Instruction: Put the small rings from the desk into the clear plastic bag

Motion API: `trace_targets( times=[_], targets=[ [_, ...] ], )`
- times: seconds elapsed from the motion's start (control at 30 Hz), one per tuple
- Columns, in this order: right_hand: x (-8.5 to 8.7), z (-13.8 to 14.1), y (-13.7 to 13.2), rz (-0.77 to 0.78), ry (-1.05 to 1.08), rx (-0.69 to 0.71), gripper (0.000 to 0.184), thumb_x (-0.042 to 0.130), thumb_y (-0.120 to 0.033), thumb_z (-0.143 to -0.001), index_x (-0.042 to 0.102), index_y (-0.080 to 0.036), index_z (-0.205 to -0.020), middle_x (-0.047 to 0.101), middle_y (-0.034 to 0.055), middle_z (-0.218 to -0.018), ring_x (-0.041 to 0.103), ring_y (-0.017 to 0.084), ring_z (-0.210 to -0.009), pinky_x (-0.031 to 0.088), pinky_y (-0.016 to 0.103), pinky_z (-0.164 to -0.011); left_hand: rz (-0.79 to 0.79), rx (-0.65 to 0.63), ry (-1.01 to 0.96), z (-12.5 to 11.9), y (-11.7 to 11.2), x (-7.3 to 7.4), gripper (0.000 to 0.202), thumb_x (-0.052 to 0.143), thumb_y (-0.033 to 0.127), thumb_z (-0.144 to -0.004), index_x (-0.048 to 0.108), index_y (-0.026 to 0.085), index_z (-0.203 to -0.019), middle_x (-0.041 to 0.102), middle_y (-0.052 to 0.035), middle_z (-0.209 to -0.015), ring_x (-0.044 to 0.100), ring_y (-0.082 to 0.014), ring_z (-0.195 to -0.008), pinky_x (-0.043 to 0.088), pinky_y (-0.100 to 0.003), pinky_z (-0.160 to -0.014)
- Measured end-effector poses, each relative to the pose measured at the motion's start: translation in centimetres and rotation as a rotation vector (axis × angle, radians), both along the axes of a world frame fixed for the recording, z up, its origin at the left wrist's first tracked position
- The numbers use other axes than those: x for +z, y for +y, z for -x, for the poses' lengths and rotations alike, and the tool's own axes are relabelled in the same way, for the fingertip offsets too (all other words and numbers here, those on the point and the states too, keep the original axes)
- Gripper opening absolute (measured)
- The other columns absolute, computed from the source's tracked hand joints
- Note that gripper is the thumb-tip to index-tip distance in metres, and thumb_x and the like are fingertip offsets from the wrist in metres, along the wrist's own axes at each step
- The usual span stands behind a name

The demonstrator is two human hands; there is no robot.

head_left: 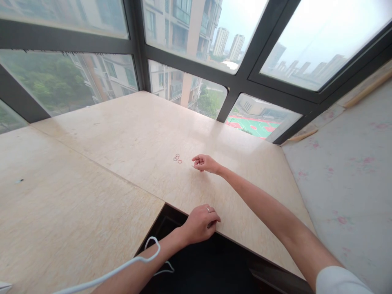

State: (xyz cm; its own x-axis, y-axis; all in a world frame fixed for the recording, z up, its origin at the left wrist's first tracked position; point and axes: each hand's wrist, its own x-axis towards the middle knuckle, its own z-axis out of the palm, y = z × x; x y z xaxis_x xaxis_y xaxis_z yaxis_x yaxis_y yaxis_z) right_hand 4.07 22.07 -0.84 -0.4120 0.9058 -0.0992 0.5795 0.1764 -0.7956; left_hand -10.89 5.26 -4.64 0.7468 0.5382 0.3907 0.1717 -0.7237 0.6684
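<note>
My right hand [203, 163] reaches out over the beige stone sill [137, 134], its fingers curled in a pinch; whatever it may hold is too small to name. A short way to its left lie three small reddish rings [177, 159] on the sill. My left hand [200, 222] rests at the sill's near edge, fingers curled over the rim, a ring on one finger.
Dark-framed windows [241, 81] wrap round the far side of the sill. A white cable [122, 267] runs along my left forearm. To the right lies a pale sheet with pink flecks [352, 163]. Below the sill's edge is a dark gap [208, 265].
</note>
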Motion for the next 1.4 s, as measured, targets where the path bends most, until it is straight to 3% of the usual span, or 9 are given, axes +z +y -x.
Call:
trace_targets(
  times=[0.13,0.3,0.43,0.7,0.83,1.03,1.2,1.4],
  targets=[
    [1.4,-2.0,-2.8,0.128,0.284,-0.098,0.027,0.063,-0.022,-0.077,0.058,-0.013,-0.101,0.064,0.0012,-0.077,0.055,0.007,-0.053,0.046,0.02,-0.049,0.017,0.003,-0.012,0.0,0.0,0.1,0.02,0.053,0.007,-0.075,0.065,0.018,-0.085,0.065,-0.0044,-0.079,0.056,-0.018,-0.075,0.044,-0.029,-0.069],
    [3.2,-4.4,-6.6,0.35,0.684,-0.242,0.033,0.08,-0.025,-0.063,0.064,-0.015,-0.09,0.062,-0.0019,-0.073,0.051,0.006,-0.052,0.043,0.021,-0.051,0.042,-0.008,-0.032,0.0,0.1,0.3,0.02,0.052,0.005,-0.076,0.064,0.018,-0.087,0.066,-0.0045,-0.083,0.057,-0.0176,-0.078,0.045,-0.029,-0.072],
    [3.7,-6.5,-10.2,0.353,0.819,-0.353,0.03,0.082,-0.024,-0.061,0.064,-0.016,-0.082,0.063,-0.002,-0.072,0.05,0.006,-0.051,0.042,0.021,-0.052,0.056,-0.005,-0.015,0.0,0.1,0.4,0.022,0.05,0.005,-0.079,0.064,0.019,-0.088,0.066,-0.0045,-0.084,0.057,-0.0177,-0.079,0.045,-0.03,-0.073],
    [2.6,-12.5,-18.0,0.283,0.979,-0.473,0.018,0.08,-0.019,-0.065,0.063,-0.018,-0.071,0.062,-0.0005,-0.074,0.041,0.004,-0.05,0.033,0.021,-0.048,0.058,0.002,0.003,0.0,0.0,0.7,0.019,0.046,0.012,-0.087,0.063,0.019,-0.09,0.065,-0.0058,-0.085,0.058,-0.0177,-0.081,0.047,-0.031,-0.073],
    [2.9,-15.8,-21.6,0.217,0.88,-0.599,0.017,0.079,-0.02,-0.066,0.063,-0.018,-0.072,0.06,-0.0014,-0.07,0.041,0.006,-0.051,0.032,0.021,-0.049,0.037,0.016,0.027,-0.3,0.1,0.7,0.018,0.046,0.015,-0.089,0.063,0.02,-0.09,0.065,-0.0054,-0.087,0.059,-0.0181,-0.084,0.047,-0.031,-0.075],
    [3.4,-20.3,-25.8,0.039,0.516,-0.82,0.015,0.074,-0.023,-0.067,0.062,-0.017,-0.074,0.058,-0.0015,-0.069,0.047,0.009,-0.056,0.036,0.022,-0.052,-0.031,0.103,0.15,-1.6,0.1,0.5,0.016,0.048,0.024,-0.091,0.063,0.021,-0.087,0.064,-0.0043,-0.086,0.059,-0.0195,-0.083,0.045,-0.032,-0.074],
    [2.7,-22.8,-27.4,-0.062,0.27,-0.848,0.013,0.066,-0.027,-0.071,0.06,-0.017,-0.077,0.058,-0.0009,-0.069,0.052,0.011,-0.06,0.039,0.024,-0.055,-0.052,0.109,0.177,-1.7,0.0,0.6,0.018,0.046,0.026,-0.092,0.063,0.021,-0.088,0.063,-0.0042,-0.087,0.059,-0.0194,-0.082,0.045,-0.031,-0.074],
    [2.1,-23.5,-27.9,-0.168,-0.125,-0.812,0.008,0.059,-0.026,-0.076,0.061,-0.018,-0.075,0.054,-0.0024,-0.06,0.049,0.012,-0.054,0.036,0.024,-0.051,-0.041,0.109,0.181,-1.6,0.0,0.6,0.019,0.046,0.027,-0.093,0.064,0.02,-0.089,0.063,-0.0047,-0.088,0.058,-0.0197,-0.083,0.044,-0.032,-0.074]
  ],
)
